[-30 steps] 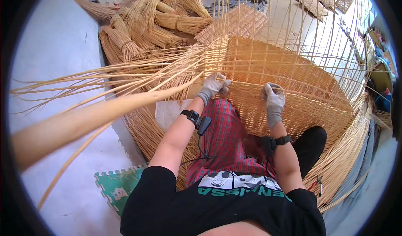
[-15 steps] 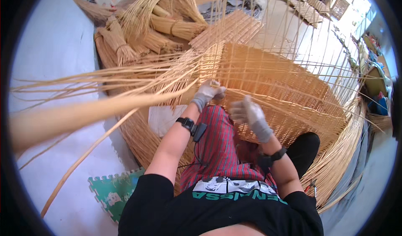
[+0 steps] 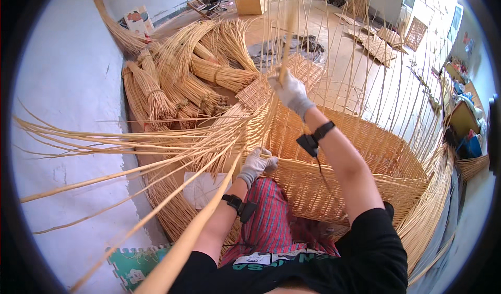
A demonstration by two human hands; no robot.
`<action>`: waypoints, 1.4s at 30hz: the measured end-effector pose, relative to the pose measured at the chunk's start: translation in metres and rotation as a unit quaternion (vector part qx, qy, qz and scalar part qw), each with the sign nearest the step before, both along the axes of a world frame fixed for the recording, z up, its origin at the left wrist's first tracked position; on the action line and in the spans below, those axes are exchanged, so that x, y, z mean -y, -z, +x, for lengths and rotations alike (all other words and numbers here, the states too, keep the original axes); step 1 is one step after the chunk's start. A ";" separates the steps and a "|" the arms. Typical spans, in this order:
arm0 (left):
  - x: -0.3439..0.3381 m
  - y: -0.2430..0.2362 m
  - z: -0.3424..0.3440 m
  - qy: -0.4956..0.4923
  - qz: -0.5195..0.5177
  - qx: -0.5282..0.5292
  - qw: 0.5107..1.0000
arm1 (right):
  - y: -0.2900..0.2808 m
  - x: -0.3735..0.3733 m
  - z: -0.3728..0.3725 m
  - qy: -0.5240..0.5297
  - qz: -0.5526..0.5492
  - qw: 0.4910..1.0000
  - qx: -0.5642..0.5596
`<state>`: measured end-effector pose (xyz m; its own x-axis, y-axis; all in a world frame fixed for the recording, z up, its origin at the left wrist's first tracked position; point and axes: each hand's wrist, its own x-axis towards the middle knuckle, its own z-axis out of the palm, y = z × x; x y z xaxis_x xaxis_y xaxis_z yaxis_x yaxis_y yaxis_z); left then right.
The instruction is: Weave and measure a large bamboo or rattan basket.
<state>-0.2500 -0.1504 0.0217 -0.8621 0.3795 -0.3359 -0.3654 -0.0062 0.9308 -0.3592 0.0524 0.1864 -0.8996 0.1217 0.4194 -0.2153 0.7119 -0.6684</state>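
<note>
A large woven wicker basket [image 3: 360, 142] lies in front of me, its tall upright rods standing from the weave. My left hand [image 3: 258, 164], in a pale work glove, is closed around wicker rods at the basket's near left corner. Raised over the far left part of the weave, my gloved right hand [image 3: 291, 91] grips a wicker rod [image 3: 289, 35], which points up and is smeared by motion. A fan of loose rods [image 3: 172, 140] runs out leftward from the corner. One thick rod [image 3: 195, 223] comes close to the camera and partly covers my left forearm.
Tied wicker bundles [image 3: 156, 93] lie by the left wall. Beyond the basket are a flat woven panel [image 3: 308, 69] and a dark heap [image 3: 266, 54]. Long loose canes [image 3: 430, 210] line the right side, and a green foam mat [image 3: 128, 268] lies at lower left.
My right hand has risen from near my lap to above the weave, now with a rod in its grip. My left hand stays at the corner. The view has tilted upward.
</note>
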 end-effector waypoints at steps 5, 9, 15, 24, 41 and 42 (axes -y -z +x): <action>0.004 0.004 -0.002 0.019 0.009 -0.015 1.000 | -0.029 0.017 -0.026 0.060 0.581 0.787 0.198; 0.016 0.005 -0.002 0.062 0.038 -0.073 0.995 | 0.006 0.065 0.059 -0.102 0.171 0.957 -0.209; 0.022 0.017 -0.017 0.092 0.040 -0.055 0.993 | 0.105 0.052 0.261 0.069 -0.443 0.857 0.254; -0.005 0.001 0.005 -0.072 -0.271 -0.230 0.932 | 0.064 0.016 0.056 0.099 0.104 0.986 -0.090; -0.043 -0.053 0.035 -0.051 -0.017 -0.285 0.957 | 0.164 -0.056 0.326 0.115 -0.641 0.758 -0.019; -0.057 -0.060 0.030 0.097 -0.149 -0.269 0.947 | 0.169 -0.066 0.330 0.183 -0.591 0.785 -0.033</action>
<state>-0.2200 -0.0937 0.0821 -0.8624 0.5060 0.0146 0.1948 0.3052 0.9321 -0.0292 0.1183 0.0176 -0.6945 0.7064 -0.1370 -0.2028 -0.3748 -0.9047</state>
